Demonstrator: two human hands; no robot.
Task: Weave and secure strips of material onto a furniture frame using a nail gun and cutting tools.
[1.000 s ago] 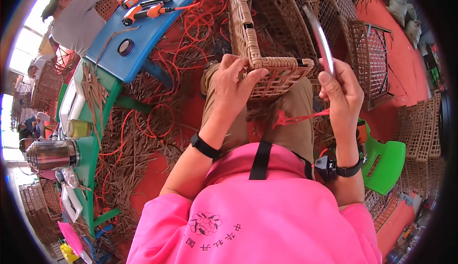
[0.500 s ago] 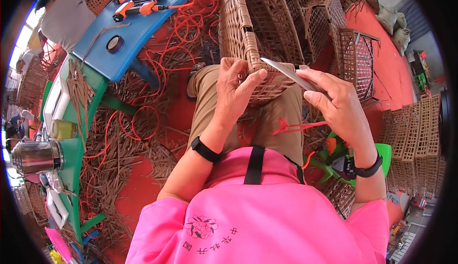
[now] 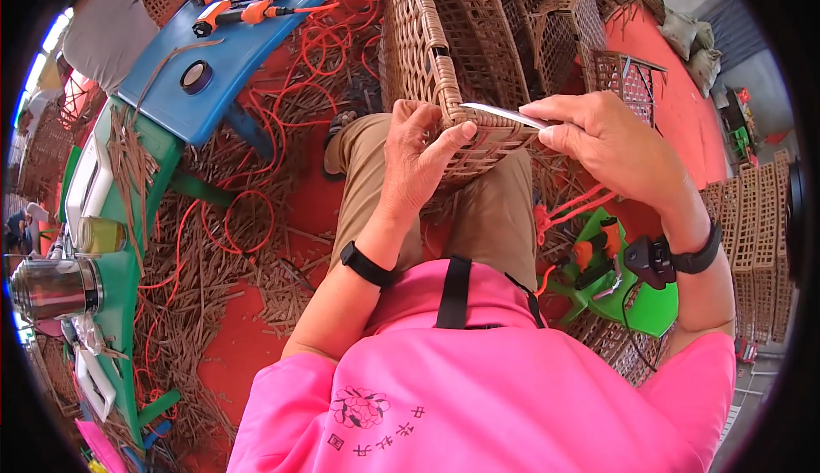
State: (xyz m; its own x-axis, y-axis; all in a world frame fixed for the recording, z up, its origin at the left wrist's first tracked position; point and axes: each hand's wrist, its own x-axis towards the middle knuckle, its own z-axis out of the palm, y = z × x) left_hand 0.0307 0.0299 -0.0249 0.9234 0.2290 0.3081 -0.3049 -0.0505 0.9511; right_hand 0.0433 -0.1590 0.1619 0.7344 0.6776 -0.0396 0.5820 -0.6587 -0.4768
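One wicker basket [image 3: 412, 46], head view: just beyond the left hand [image 3: 417, 152], over the knees [image 3: 491, 217], perhaps for support;
Left hand: pinches the basket's near corner, thumb opposite fingers, apparently to steady it; forearm slants up from below;
Right hand [image 3: 611, 141]: pinches a metal blade [image 3: 504, 114] between thumb and fingers, likely for control; back upward, elbow out;
Blade: spans from right fingertips to the rim beside the left thumb

My basket [image 3: 416, 41] at twelve is brown, criss-crossed in weave, one black mark on its rim; my blade [image 3: 504, 115] is silver. I wear a hot-pink shirt [image 3: 512, 370] with a dark flower [image 3: 360, 407] and tan trousers [image 3: 483, 217]. At ten, a blue table [image 3: 171, 97]; at four, a bright green seat [image 3: 636, 306].
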